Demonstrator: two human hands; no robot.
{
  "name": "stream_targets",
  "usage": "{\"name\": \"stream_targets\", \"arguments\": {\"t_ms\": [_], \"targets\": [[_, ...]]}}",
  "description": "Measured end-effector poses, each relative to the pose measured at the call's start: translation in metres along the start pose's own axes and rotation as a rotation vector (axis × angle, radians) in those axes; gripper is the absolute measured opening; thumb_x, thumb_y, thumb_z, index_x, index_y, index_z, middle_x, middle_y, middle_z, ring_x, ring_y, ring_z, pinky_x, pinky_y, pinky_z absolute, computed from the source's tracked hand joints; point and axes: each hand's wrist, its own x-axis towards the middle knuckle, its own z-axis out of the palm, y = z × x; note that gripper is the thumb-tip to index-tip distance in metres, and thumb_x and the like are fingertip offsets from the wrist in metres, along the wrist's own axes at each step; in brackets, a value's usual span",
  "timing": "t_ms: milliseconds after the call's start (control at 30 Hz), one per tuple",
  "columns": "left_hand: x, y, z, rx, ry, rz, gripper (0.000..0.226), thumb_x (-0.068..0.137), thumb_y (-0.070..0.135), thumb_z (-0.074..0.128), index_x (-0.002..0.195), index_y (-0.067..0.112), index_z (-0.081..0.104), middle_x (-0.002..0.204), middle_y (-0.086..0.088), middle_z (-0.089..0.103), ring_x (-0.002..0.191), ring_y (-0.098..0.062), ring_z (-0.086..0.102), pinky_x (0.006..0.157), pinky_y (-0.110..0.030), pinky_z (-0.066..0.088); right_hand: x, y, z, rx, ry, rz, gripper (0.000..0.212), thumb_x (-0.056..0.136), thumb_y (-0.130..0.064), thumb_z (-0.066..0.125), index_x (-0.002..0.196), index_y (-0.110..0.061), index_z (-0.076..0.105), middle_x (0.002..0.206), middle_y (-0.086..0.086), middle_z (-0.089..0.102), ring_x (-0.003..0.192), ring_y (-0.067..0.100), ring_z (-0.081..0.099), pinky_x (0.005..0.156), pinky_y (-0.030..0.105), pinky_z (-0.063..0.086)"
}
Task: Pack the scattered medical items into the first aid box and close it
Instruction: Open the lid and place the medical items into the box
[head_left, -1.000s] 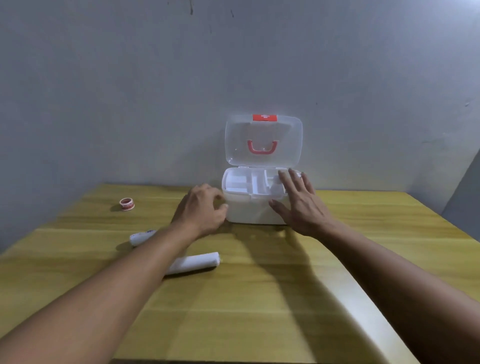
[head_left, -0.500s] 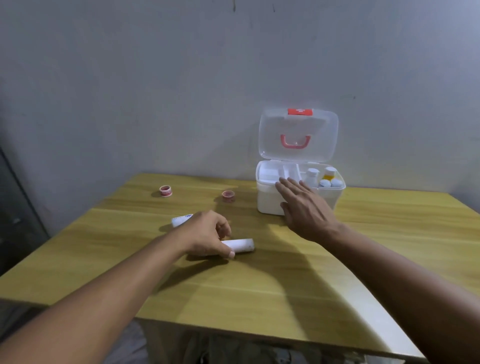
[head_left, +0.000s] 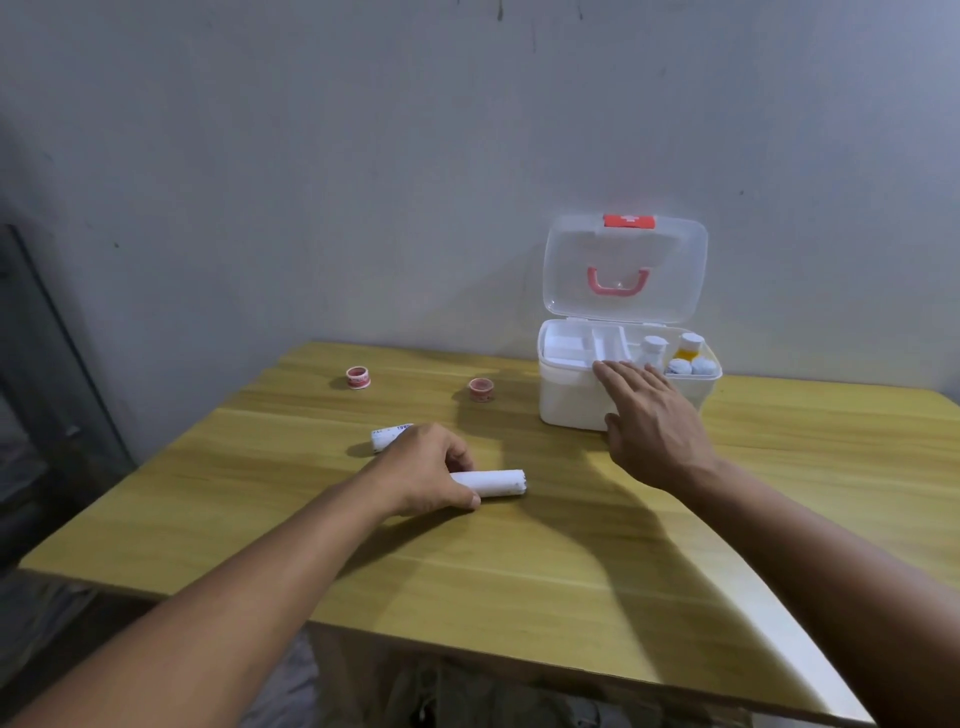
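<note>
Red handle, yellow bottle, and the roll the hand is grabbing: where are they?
red handle (head_left: 617, 282), head view, middle of its bar.
yellow bottle (head_left: 688, 351), head view, its body.
white roll (head_left: 496, 483), head view, its bare right half.

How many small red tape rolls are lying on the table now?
2. One tape roll lies near the table's far left edge; the other tape roll lies left of the first aid box. More may be hidden inside the box.

I can read almost nothing from here. The red latch (head_left: 629, 221) at the top edge of the first aid box (head_left: 571, 400) lid carries a small white cross sign. The smaller white roll (head_left: 387, 437) behind my left hand (head_left: 426, 470) bears dark printed characters, too blurred to read. The tape rolls' red bands show no lettering I can read.
</note>
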Motion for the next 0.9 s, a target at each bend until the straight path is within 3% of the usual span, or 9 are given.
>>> {"name": "stream_targets", "arguments": {"t_ms": [300,400,467,533,667,767,900], "targets": [[0.001,0.001,0.001,0.015,0.006,-0.004,0.02,0.065,0.026,0.08,0.082,0.022,0.073,0.07,0.015,0.06,0.066,-0.003,0.054,0.053,-0.02,0.036,0.0,0.002,-0.003,0.025,-0.008,-0.029,0.067,0.077,-0.004,0.063,0.14,-0.004,0.041,0.142,0.013,0.049,0.133,0.03,0.042,0.114,0.04,0.026],[0.003,-0.004,-0.002,0.046,0.057,-0.034,0.019,0.065,0.027,0.079,0.081,0.024,0.071,0.075,0.013,0.061,0.074,-0.01,0.057,0.055,-0.021,0.039,-0.001,0.006,-0.006,0.006,-0.031,-0.05,0.069,0.078,-0.007,0.063,0.142,-0.005,0.038,0.145,0.013,0.046,0.136,0.029,0.04,0.116,0.038,0.023],[0.007,-0.012,-0.005,0.072,0.147,-0.07,0.019,0.062,0.032,0.08,0.078,0.03,0.069,0.089,0.006,0.064,0.089,-0.016,0.059,0.068,-0.026,0.047,-0.002,0.005,-0.004,-0.008,-0.04,-0.053,0.071,0.078,-0.009,0.063,0.143,-0.005,0.036,0.146,0.012,0.045,0.137,0.028,0.038,0.116,0.038,0.021],[0.01,-0.021,-0.009,0.134,0.245,-0.098,0.021,0.062,0.036,0.08,0.078,0.034,0.068,0.105,0.0,0.063,0.106,-0.021,0.053,0.085,-0.031,0.044,-0.003,0.004,-0.002,-0.017,-0.036,-0.052,0.073,0.076,-0.01,0.064,0.143,-0.005,0.036,0.145,0.013,0.046,0.136,0.029,0.039,0.116,0.039,0.022],[0.014,-0.038,-0.016,0.236,0.285,-0.191,0.029,0.065,0.037,0.079,0.091,0.03,0.072,0.124,0.0,0.059,0.121,-0.024,0.046,0.099,-0.034,0.039,-0.003,0.002,-0.001,-0.026,-0.028,-0.041,0.076,0.073,-0.013,0.064,0.143,-0.004,0.037,0.144,0.013,0.047,0.135,0.029,0.04,0.116,0.04,0.023],[0.016,-0.045,-0.018,0.093,0.225,-0.249,0.027,0.069,0.033,0.078,0.095,0.025,0.073,0.125,-0.003,0.062,0.116,-0.024,0.054,0.092,-0.03,0.044,-0.004,0.002,0.001,-0.037,-0.022,-0.045,0.078,0.07,-0.015,0.065,0.142,-0.004,0.038,0.143,0.013,0.048,0.134,0.03,0.042,0.115,0.04,0.024],[0.025,-0.046,-0.025,0.067,0.204,-0.271,0.025,0.067,0.028,0.079,0.092,0.023,0.074,0.115,-0.007,0.067,0.104,-0.023,0.06,0.084,-0.028,0.047,-0.005,0.003,0.002,-0.035,-0.005,-0.045,0.079,0.067,-0.016,0.067,0.141,-0.004,0.04,0.141,0.013,0.05,0.132,0.03,0.044,0.114,0.04,0.025]]}}
